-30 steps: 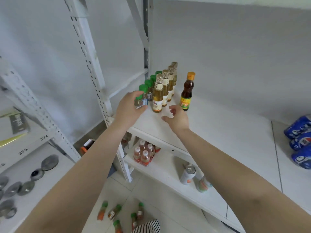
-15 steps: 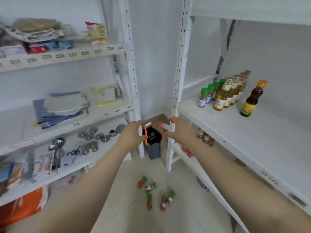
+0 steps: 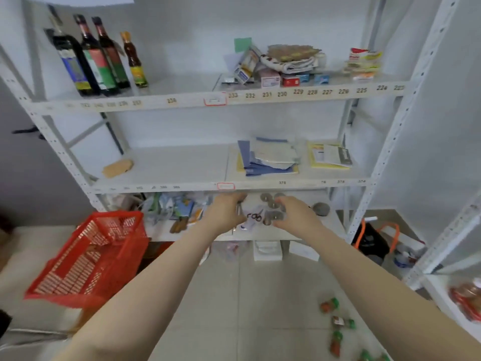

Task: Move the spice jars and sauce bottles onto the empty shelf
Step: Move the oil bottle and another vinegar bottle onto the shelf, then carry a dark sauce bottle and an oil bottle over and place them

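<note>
You are between trips, and both hands are empty.
Small jars (image 3: 338,323) lie on the floor at 5 o'clock. Your left hand (image 3: 226,214) and right hand (image 3: 294,214) hang loose at 12. Tall bottles (image 3: 88,58) wait at 10; reach up next.

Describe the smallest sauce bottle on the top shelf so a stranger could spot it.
On the top shelf of the white rack, four bottles stand at the left end. The small sauce bottle is rightmost: amber with an orange cap and yellow label, shorter than the three dark bottles beside it.
</note>
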{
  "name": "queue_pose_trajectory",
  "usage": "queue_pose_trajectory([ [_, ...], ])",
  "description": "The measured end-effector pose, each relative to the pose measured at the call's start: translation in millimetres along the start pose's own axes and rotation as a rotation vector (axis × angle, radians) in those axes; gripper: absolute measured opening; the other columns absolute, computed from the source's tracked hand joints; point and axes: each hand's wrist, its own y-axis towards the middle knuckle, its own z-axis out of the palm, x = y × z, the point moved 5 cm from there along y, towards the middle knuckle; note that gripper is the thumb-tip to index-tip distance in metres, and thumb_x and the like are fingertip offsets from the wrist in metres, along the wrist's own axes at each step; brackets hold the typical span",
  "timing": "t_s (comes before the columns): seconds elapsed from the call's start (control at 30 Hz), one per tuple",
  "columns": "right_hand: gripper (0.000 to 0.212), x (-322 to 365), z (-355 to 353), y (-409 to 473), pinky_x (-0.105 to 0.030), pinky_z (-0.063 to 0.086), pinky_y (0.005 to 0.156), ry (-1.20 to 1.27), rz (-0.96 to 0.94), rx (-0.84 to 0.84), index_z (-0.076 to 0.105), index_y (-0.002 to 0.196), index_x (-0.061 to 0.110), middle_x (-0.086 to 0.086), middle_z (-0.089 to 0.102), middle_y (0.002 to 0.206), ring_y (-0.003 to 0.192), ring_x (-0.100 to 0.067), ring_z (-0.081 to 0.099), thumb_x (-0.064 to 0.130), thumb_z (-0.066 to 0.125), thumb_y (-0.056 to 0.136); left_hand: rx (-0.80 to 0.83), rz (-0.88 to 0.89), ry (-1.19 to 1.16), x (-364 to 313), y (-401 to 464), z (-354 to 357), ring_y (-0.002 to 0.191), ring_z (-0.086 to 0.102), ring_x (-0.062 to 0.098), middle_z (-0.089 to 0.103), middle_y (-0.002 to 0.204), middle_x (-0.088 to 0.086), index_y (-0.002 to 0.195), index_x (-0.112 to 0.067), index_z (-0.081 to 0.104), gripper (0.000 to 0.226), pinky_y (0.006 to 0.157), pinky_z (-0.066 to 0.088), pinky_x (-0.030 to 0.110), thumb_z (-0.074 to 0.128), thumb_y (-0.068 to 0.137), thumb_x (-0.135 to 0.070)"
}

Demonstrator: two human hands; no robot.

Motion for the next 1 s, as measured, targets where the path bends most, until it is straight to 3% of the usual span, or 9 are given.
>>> queue_pose_trajectory([
  [0.1, 0.056, 71, 20, 31, -0.030, 0.047, 0.082, 0.001, -0.081, 0.010, 0.048, 0.132, 0.021, -0.003, 0.055, 0.124, 0.110, -0.023, 0.058, 0.026, 0.070, 0.080, -0.051, -0.053, 0.061, 61, -7, -53, 0.123, 0.049, 0.026, 0.052, 0.134, 0.008, 0.138, -0.021, 0.045, 0.065, 0.100, 0.043, 0.036, 0.070, 0.079, -0.025],
  [0.33, 0.063, 191, 19, 109, -0.032, 0.043, 0.093, -0.033, -0.262, -0.027, 0.045, 0.136, 0.019, -0.005, 0.052, 0.135, 0.120, -0.023, 0.052, 0.029, 0.072, 0.080, -0.223, -0.085, 0.088, 144, 5, -172, 0.126, 0.047, 0.023, 0.048, 0.140, 0.005, 0.141, -0.021, 0.040, 0.066, 0.102, 0.041, 0.036, 0.069, 0.082, -0.026],
  [0.5, 0.063, 244, -1, 181, -0.033, 0.043, 0.095, -0.053, -0.350, -0.054, 0.047, 0.136, 0.019, -0.006, 0.052, 0.136, 0.121, -0.022, 0.052, 0.033, 0.073, 0.080, -0.364, -0.128, 0.084, 184, 36, -228, 0.127, 0.046, 0.020, 0.046, 0.140, 0.001, 0.142, -0.022, 0.038, 0.063, 0.090, 0.038, 0.027, 0.065, 0.086, -0.026],
  [0.73, 0.060, 306, -22, 284, -0.033, 0.046, 0.092, 0.025, -0.443, -0.104, 0.050, 0.132, 0.022, -0.004, 0.056, 0.132, 0.116, -0.021, 0.055, 0.030, 0.075, 0.077, -0.550, -0.248, -0.090, 240, 95, -284, 0.122, 0.050, 0.021, 0.052, 0.136, 0.004, 0.139, -0.021, 0.042, 0.062, 0.091, 0.039, 0.027, 0.069, 0.083, -0.025],
  [0.83, 0.060, 335, -24, 321, -0.036, 0.050, 0.089, 0.041, -0.480, -0.108, 0.050, 0.131, 0.022, -0.003, 0.055, 0.131, 0.111, -0.023, 0.058, 0.030, 0.075, 0.078, -0.624, -0.301, -0.151, 268, 116, -304, 0.122, 0.050, 0.021, 0.053, 0.135, 0.004, 0.138, -0.022, 0.043, 0.063, 0.094, 0.046, 0.035, 0.071, 0.081, -0.026],
  [1.0, 0.060, 379, -23, 374, -0.034, 0.052, 0.081, 0.072, -0.508, -0.118, 0.050, 0.131, 0.023, -0.002, 0.055, 0.128, 0.102, -0.023, 0.060, 0.031, 0.076, 0.078, -0.720, -0.327, -0.231, 312, 146, -337, 0.122, 0.051, 0.023, 0.052, 0.136, 0.007, 0.141, -0.016, 0.041, 0.066, 0.097, 0.042, 0.034, 0.070, 0.083, -0.026],
])
